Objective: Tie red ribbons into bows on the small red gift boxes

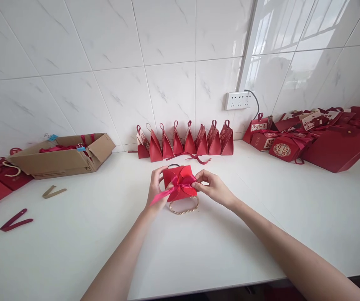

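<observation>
A small red gift box (170, 175) with petal-shaped top flaps rests on the white table in front of me. Across its top runs a pink-red ribbon (161, 195), gathered in a bow at the middle, with one tail hanging to the left. My left hand (155, 189) is wrapped round the box's left side, its fingers partly hidden behind it. At the right edge, the thumb and fingers of my right hand (210, 187) pinch the bow's right side. A twisted gold cord handle (183, 213) lies at the front of the box.
Several red triangular boxes (190, 140) stand in a row by the wall, with loose ribbon (199, 159) before them. A cardboard box (70, 167) is at left, near V-shaped straps (16, 220). Red gift boxes (337, 146) crowd the right. A power strip (237, 101) hangs behind.
</observation>
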`<state>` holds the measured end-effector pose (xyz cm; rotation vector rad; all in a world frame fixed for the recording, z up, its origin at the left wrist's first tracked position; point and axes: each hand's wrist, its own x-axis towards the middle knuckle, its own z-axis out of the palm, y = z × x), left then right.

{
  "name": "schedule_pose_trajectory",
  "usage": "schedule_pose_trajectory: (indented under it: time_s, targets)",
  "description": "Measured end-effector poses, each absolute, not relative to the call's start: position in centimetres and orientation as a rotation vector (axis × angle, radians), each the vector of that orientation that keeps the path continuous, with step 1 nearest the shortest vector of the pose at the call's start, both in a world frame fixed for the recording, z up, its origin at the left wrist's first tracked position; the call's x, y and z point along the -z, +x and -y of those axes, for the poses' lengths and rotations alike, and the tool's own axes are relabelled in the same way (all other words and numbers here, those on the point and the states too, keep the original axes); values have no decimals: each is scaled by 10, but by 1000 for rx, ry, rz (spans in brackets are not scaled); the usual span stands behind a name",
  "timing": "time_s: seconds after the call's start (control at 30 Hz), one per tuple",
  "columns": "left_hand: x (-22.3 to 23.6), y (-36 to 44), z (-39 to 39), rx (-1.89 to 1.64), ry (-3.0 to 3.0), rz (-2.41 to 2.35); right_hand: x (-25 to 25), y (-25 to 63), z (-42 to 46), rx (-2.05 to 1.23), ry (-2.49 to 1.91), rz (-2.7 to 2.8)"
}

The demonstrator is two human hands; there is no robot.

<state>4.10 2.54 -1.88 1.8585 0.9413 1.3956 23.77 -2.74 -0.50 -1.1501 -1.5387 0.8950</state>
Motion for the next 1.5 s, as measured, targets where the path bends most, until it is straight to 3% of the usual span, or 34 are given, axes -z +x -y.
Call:
schedule_pose_trajectory:
  time_s: [0.33,0.93,1.4,1.5]
  targets:
    - [8,42,-23,-1432,1685,-1018,7,239,30,-1284,-1044,1568]
    - [12,40,-25,-1407,1684,-993,-3,240,39,-1500,-965,1820]
    - [10,45,-16,-1276,1652,-860,-6,239,41,-1567,-1165,1923]
    - [8,45,-11,-1241,1654,-863,-18,247,47,-1772,-1298,2081]
